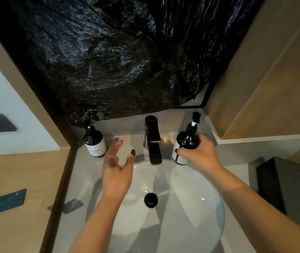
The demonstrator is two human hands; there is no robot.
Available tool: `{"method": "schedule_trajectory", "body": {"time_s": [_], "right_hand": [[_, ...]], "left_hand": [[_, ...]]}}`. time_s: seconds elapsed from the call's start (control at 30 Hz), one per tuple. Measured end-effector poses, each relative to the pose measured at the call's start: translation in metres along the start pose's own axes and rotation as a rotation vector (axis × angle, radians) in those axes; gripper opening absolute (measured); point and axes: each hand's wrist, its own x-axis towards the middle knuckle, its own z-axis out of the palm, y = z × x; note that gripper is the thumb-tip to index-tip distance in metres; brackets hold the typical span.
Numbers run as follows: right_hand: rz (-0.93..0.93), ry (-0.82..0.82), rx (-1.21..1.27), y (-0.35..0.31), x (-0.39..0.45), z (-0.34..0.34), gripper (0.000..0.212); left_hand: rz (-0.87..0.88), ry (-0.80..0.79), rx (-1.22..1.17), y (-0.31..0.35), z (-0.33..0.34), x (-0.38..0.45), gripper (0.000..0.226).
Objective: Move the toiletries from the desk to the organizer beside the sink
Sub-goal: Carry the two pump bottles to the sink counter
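- Head view: my right hand (198, 152) grips a dark pump bottle (186, 143) on the counter just right of the tap (153, 139), fingers wrapped round its body. I cannot tell whether its base rests on the counter.
- My left hand (117, 165) is open and holds nothing; it hovers over the far-left rim of the sink (191, 216), fingers spread and a little blurred.
- A second pump bottle (94, 141) stands upright on the counter left of the tap, apart from both hands.
- Progress, as I judge it: two bottles are at the sink, one standing and one in hand. A dark box (289, 189) at the right edge may be the organizer, but I can't confirm it, so neither bottle looks stowed.
- The wooden desk (18, 179) on the left carries a teal flat item (3, 200), cut off by the frame; whether it is a toiletry I can't say.
- Black plastic (118, 61) covers the wall behind the tap and hides whatever is there. Bottle labels are too small to read.
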Motion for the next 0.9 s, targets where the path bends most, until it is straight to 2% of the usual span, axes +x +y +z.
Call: {"method": "schedule_trajectory", "body": {"time_s": [0.17, 0.27, 0.5, 0.63, 0.73, 0.9], "right_hand": [[0.067, -0.051, -0.106, 0.016, 0.042, 0.012, 0.063], [0.098, -0.084, -0.091, 0.029, 0.062, 0.018, 0.065], [0.115, -0.128, 0.004, 0.040, 0.091, 0.021, 0.062], [0.094, -0.148, 0.087, 0.042, 0.095, 0.022, 0.067], [0.067, -0.081, 0.132, 0.046, 0.092, 0.028, 0.075], [0.049, 0.036, 0.047, 0.050, 0.093, 0.040, 0.072]], "left_hand": [[0.053, -0.143, 0.084, 0.018, 0.018, 0.005, 0.037], [0.060, -0.187, 0.100, 0.023, 0.026, 0.010, 0.044], [0.147, -0.202, 0.148, 0.029, 0.046, 0.016, 0.045], [0.136, -0.192, 0.162, 0.027, 0.052, 0.019, 0.045], [0.207, -0.191, 0.170, 0.028, 0.055, 0.019, 0.046], [0.250, -0.225, 0.213, 0.029, 0.061, 0.018, 0.045]]}}
